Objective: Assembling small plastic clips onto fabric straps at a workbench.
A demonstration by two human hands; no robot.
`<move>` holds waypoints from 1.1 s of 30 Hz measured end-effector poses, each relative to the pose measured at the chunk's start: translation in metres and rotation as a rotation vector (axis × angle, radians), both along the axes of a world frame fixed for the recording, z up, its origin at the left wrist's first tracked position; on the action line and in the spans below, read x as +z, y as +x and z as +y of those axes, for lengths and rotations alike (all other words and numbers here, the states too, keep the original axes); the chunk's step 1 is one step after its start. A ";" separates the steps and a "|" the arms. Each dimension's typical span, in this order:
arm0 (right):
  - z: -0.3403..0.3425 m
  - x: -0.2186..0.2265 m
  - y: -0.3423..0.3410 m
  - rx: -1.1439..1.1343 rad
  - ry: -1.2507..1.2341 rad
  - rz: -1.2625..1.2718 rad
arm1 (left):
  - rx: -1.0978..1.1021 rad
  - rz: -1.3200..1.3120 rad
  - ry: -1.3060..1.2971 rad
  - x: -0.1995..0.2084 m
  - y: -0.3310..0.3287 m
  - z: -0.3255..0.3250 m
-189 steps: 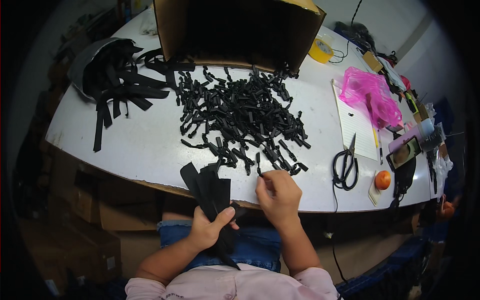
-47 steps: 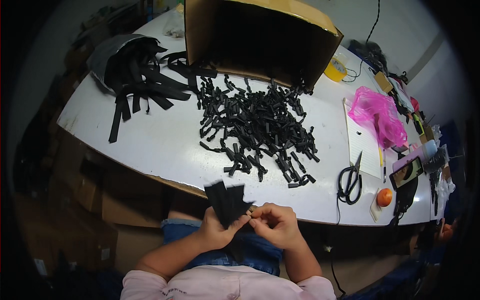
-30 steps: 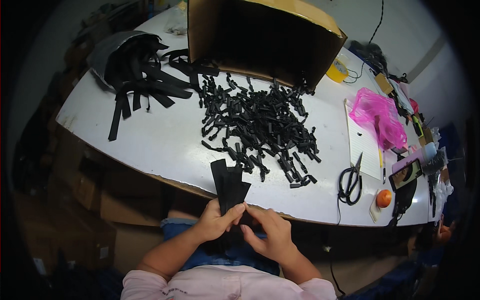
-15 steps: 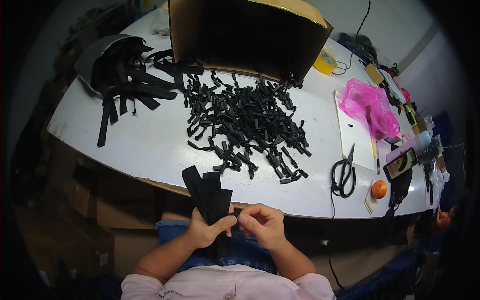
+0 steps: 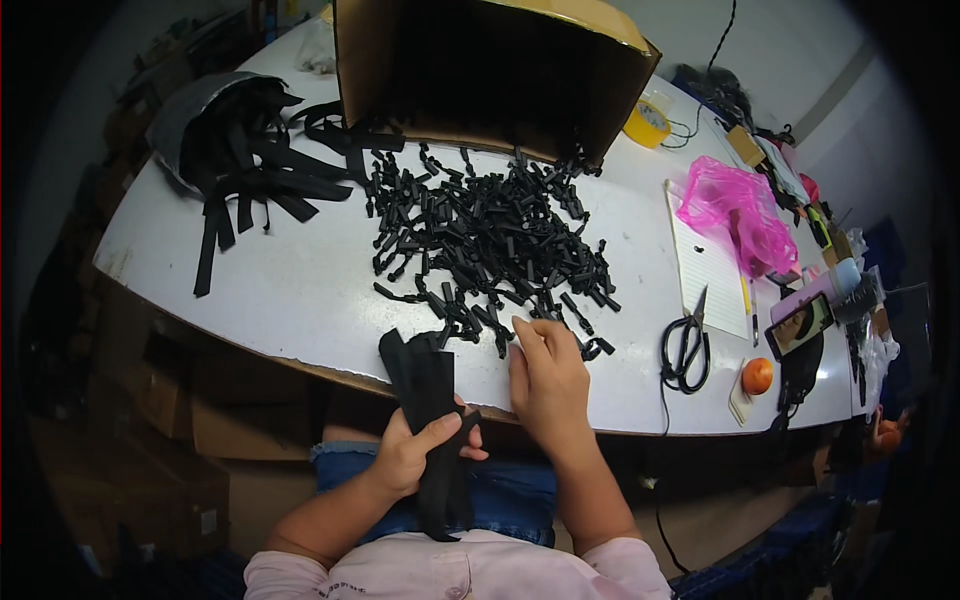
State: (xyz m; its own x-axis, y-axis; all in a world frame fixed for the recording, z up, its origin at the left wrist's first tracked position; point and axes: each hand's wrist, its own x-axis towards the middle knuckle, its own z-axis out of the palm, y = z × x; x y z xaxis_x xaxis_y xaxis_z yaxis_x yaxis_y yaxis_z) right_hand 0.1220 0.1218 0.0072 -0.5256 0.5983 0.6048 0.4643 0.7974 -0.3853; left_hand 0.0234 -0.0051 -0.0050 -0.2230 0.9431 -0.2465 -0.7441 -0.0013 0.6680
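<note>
My left hand is closed round a bundle of black fabric strips at the table's near edge. The strips fan out above the fist and hang down below it toward my lap. Over the table my right hand reaches to the near side of a pile of small black pieces. Its thumb and forefinger are apart, and nothing shows between them. These pieces look like short cylinders, some joined to thin ends; their exact kind cannot be told. More black strips spill out of a grey bag at the far left.
Behind the pile a cardboard box lies with its opening toward me. To the right are yellow tape, a pink plastic bag, a lined notepad, black-handled scissors, an orange round fruit and a propped phone.
My right hand has left the strips near my left hand and moved up and right to the pile's near side. The strip bundle is slightly shifted in my left hand.
</note>
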 end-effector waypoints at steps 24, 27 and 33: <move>-0.030 0.007 0.028 0.526 -0.405 0.234 | 0.061 0.646 0.095 -0.008 0.004 0.000; -0.033 0.007 0.028 0.536 -0.424 0.204 | 0.092 0.597 0.090 -0.009 0.004 -0.001; -0.057 -0.014 0.022 0.334 -0.754 0.506 | 0.231 0.603 0.104 -0.001 0.006 0.002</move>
